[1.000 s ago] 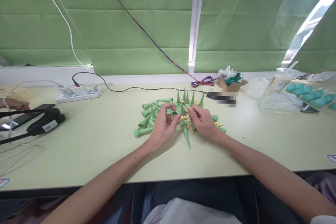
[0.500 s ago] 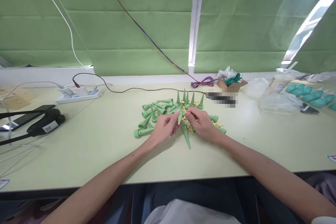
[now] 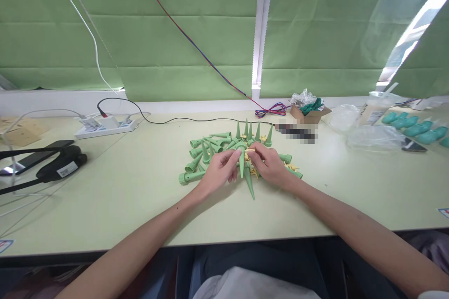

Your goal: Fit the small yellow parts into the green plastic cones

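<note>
My left hand (image 3: pixel 224 164) is closed on a green plastic spike (image 3: pixel 242 161), whose tip points down toward me. Pinched in the fingers of my right hand (image 3: pixel 265 160) is a small yellow plastic piece (image 3: pixel 249 150), held against the side of that spike near its wide end. Whether the piece sits in the spike I cannot tell. Just below, another green spike (image 3: pixel 249 181) lies on the table. Around both hands is a pile of green spikes and tubes (image 3: pixel 196 153), with several spikes (image 3: pixel 258 131) standing upright behind. Small yellow pieces (image 3: pixel 292 167) lie among them.
On the table (image 3: pixel 140 187), a white power strip (image 3: pixel 105 128), a phone (image 3: pixel 38 155) and a black strapped device (image 3: pixel 63 162) are at left. A small cardboard box (image 3: pixel 310 116), a drink cup (image 3: pixel 375 107), plastic bags (image 3: pixel 373 137) and teal moulded pieces (image 3: pixel 417 127) stand at right.
The spike in my left hand has tilted, so its tip now reaches further down and its length shows. The yellow piece in my right fingers shows more clearly beside it.
</note>
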A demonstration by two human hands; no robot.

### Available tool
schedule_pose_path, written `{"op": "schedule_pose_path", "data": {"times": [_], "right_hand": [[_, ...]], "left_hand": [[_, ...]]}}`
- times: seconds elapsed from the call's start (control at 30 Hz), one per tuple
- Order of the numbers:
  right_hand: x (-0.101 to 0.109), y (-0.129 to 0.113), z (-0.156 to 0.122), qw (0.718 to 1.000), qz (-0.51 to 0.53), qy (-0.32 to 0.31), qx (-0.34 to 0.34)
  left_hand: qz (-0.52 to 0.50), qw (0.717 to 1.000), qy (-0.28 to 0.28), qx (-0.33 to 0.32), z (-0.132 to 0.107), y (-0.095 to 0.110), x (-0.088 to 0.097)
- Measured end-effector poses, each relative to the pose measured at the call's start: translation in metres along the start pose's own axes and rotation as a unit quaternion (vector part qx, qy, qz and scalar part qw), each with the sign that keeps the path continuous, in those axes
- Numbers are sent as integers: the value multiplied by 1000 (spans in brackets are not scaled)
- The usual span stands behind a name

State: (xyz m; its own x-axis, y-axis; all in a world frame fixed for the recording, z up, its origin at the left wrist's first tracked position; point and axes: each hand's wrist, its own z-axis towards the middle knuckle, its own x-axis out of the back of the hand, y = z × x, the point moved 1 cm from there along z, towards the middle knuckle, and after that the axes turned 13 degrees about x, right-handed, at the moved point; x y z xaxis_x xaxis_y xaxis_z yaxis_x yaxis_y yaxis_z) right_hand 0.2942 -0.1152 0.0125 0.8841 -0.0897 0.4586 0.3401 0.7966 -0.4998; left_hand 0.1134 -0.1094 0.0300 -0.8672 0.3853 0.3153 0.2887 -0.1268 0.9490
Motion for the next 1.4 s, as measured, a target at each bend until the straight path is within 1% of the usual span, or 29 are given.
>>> {"op": "schedule_pose_path", "data": {"times": [0.2,0.33,0.63,0.87,1.0,1.4], "right_hand": [[1,-2,0,1000,13,-3,10],[0,1,-1,1000,12,1,1],[1,2,-2,1000,17,2,-8],[1,-1,-1,999,34,4,-22],[2,-1,-1,999,38,5,-31],[1,-2,-1,998,50,-4,-33]], "left_hand": [[14,1000,15,-12,-2,3,1],[11,1000,7,-9,-3,1,1],[16,1000,10,-13,-1,-4,1],[17,1000,-5,-5,-3,-3,1],[25,1000,-3,-1,-2,-2,1],[45,998,19,-37,-1,-6,-1]]}}
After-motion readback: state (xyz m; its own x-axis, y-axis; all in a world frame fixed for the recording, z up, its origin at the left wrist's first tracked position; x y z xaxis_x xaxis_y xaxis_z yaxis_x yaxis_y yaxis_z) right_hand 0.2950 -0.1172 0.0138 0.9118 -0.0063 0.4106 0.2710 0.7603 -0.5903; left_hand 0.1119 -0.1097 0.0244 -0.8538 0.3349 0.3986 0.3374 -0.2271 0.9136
